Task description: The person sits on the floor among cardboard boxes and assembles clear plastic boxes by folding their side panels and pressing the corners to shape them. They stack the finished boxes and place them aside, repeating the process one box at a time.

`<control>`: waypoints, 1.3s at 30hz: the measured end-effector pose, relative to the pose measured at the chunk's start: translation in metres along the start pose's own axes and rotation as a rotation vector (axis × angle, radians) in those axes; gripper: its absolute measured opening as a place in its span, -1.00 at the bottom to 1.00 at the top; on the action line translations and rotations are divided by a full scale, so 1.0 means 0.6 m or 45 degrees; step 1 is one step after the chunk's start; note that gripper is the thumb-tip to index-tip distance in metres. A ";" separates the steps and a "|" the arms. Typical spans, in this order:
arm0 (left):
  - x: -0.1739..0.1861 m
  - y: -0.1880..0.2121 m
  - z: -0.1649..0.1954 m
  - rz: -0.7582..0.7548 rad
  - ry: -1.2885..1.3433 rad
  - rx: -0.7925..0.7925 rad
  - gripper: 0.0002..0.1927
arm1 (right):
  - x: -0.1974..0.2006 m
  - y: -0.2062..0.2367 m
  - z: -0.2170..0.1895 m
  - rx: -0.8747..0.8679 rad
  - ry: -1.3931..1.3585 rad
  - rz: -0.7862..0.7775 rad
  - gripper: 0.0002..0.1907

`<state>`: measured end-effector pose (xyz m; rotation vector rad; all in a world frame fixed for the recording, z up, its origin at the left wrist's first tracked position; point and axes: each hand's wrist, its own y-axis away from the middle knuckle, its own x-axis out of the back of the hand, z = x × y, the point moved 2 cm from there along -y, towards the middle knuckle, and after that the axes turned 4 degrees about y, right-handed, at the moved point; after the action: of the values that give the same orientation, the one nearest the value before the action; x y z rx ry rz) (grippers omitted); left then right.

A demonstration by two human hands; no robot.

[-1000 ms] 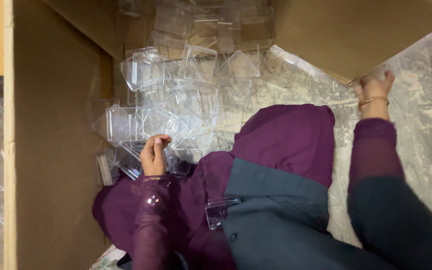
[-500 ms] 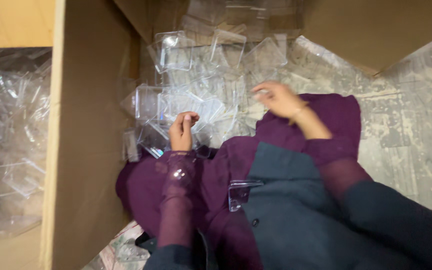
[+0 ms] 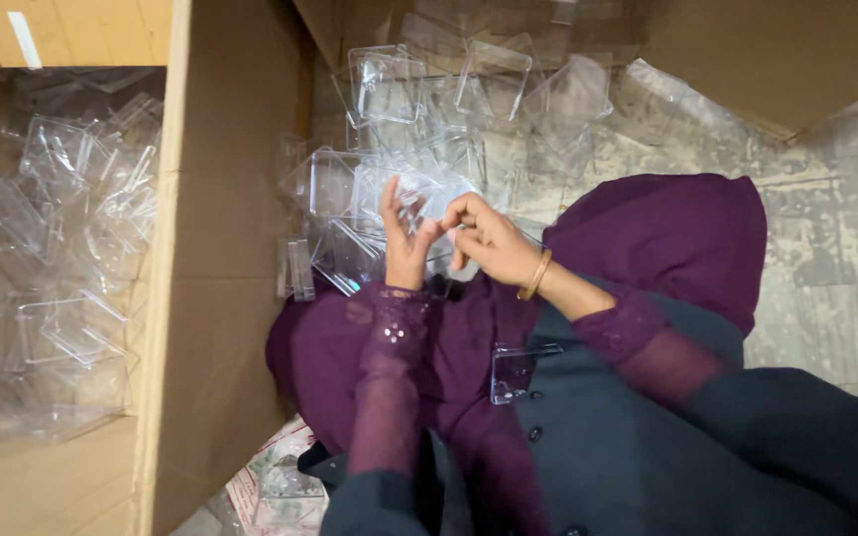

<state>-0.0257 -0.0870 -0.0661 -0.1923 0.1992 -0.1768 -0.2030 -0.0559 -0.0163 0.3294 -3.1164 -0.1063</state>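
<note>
Both hands meet over my lap in front of a heap of clear plastic boxes (image 3: pixel 419 129). My left hand (image 3: pixel 404 243) is raised with fingers spread against a small clear plastic box (image 3: pixel 419 199). My right hand (image 3: pixel 484 233), with a gold bangle at the wrist, pinches the same clear piece from the right side. A clear plastic lid (image 3: pixel 513 369) lies on my dark clothing below the hands. My sleeves and lap are covered in purple cloth (image 3: pixel 647 238).
A tall cardboard box wall (image 3: pixel 220 248) stands to the left, and behind it a carton holds several more clear plastic boxes (image 3: pixel 71 258). A cardboard flap (image 3: pixel 777 50) hangs at the upper right. Patterned stone floor (image 3: pixel 826 248) shows at right.
My right hand has swung in from the far right cardboard flap to meet the left hand at the clear box. The view has shifted so the left carton shows.
</note>
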 end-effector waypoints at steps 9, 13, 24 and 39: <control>0.012 0.001 -0.003 0.279 -0.135 0.130 -0.02 | 0.019 -0.155 0.030 -0.005 0.263 0.403 -0.75; 0.017 -0.004 -0.006 0.429 0.084 -0.037 -0.01 | 0.017 -0.145 0.011 0.233 0.191 0.024 -0.71; 0.190 0.036 0.071 0.831 0.107 -0.239 -0.49 | -0.006 -0.170 0.021 0.135 1.051 0.555 -0.39; 0.018 -0.077 0.005 -0.128 0.164 0.150 -0.41 | 0.179 -0.032 0.048 -0.112 0.114 0.662 -0.63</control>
<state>-0.0220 -0.1331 -0.0555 -0.0739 0.3063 -0.3004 -0.3043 -0.0954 -0.0464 -0.4625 -2.9780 -0.2136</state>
